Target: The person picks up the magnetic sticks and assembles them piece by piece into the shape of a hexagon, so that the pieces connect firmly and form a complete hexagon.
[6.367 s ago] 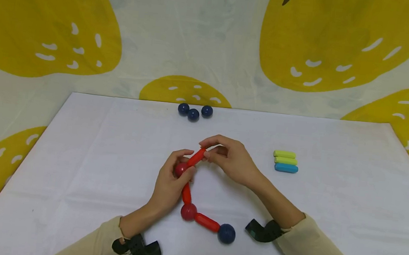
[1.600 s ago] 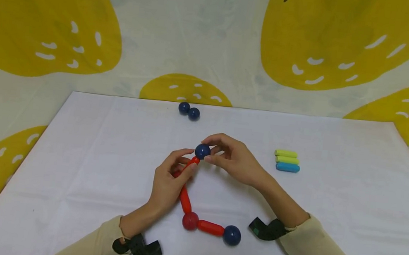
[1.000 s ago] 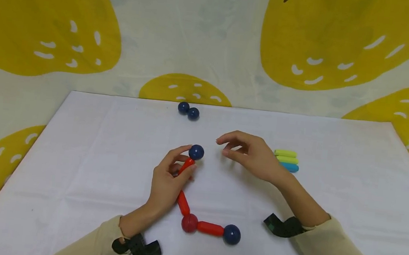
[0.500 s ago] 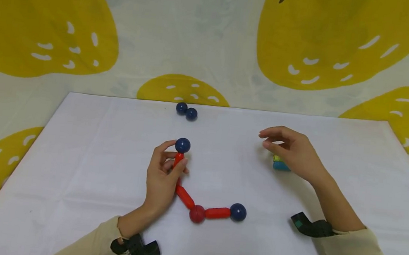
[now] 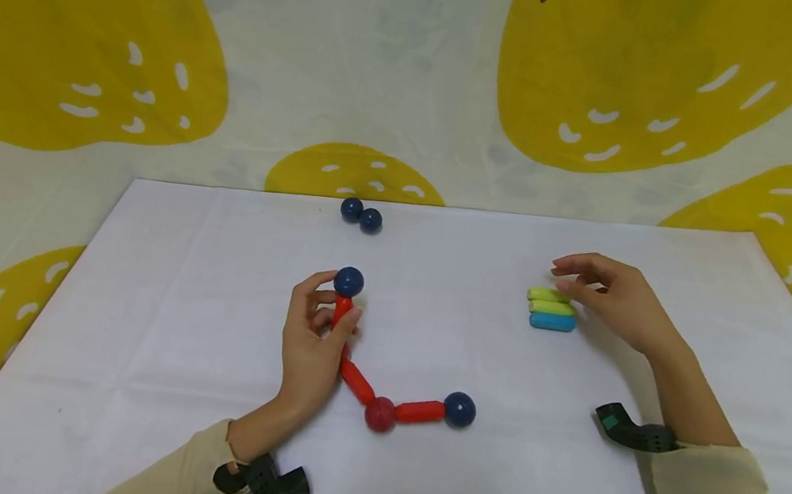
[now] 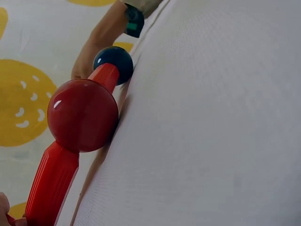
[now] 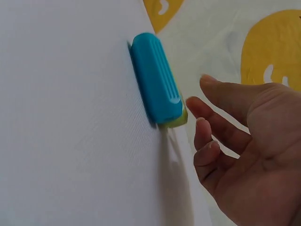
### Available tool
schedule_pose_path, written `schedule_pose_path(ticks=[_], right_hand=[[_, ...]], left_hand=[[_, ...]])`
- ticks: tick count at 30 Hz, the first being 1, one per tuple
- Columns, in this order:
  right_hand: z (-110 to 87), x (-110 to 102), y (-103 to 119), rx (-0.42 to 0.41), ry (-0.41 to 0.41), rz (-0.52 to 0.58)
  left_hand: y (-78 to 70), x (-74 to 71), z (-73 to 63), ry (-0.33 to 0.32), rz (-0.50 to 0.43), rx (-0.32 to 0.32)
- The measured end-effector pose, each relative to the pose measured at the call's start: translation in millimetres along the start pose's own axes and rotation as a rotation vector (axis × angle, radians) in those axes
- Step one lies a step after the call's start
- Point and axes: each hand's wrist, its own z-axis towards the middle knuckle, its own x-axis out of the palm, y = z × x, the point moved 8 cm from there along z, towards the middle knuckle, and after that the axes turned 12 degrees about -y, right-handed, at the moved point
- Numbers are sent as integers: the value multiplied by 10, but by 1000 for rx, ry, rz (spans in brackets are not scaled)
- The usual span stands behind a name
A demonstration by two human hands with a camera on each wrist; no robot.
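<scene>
Gripping a jointed chain of glossy red ribbed rods and round balls: the left hand [image 5: 308,350], left of centre over the table. Thumb and fingers are closed on the upper red rod [image 5: 342,310]; index fingertip lies against the glossy dark blue ball [image 5: 349,282] capping its far end. Grip narrow, rod held between thumb and fingers.

Chain order from that rod toward the person: a red ball [image 5: 345,352], mostly hidden by the hand; a middle red rod [image 5: 357,383]; a second, fully visible red ball [image 5: 381,414]; a last red rod [image 5: 420,411], running to the right; a dark blue end ball [image 5: 460,409]. The left wrist view shows that end section joined, rod to ball.

Right hand [image 5: 615,298]: fingers bent, moderate gap between thumb and index, beside three short rods lying side by side. Thumb tip overlaps the end of the far yellow-green rod [image 5: 548,294] in the head view; contact cannot be told. Nearer the person: a second yellow-green rod [image 5: 551,308], then a bright blue ribbed rod [image 5: 552,322].

Two loose dark blue balls, left one [image 5: 352,209] and right one [image 5: 370,221], sit together near the far edge of the white-covered table [image 5: 164,319]. Beyond: pale backdrop cloth [image 5: 359,50] printed with large yellow shapes.
</scene>
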Motion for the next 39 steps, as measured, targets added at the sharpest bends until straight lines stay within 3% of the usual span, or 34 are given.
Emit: schedule_pose_path(ticks=[7, 17, 29, 39], right_hand=[[-5, 96, -100, 33, 97, -9], [-17, 117, -132, 31, 107, -45], [-10, 105, -72, 16, 33, -78], [-15, 87, 166, -37, -75, 20]], left_hand=[[-57, -12, -12, -8, 70, 81], [-78, 19, -16, 12, 85, 104], [-45, 32, -36, 26, 61, 109], [-38, 37, -66, 28, 77, 132]])
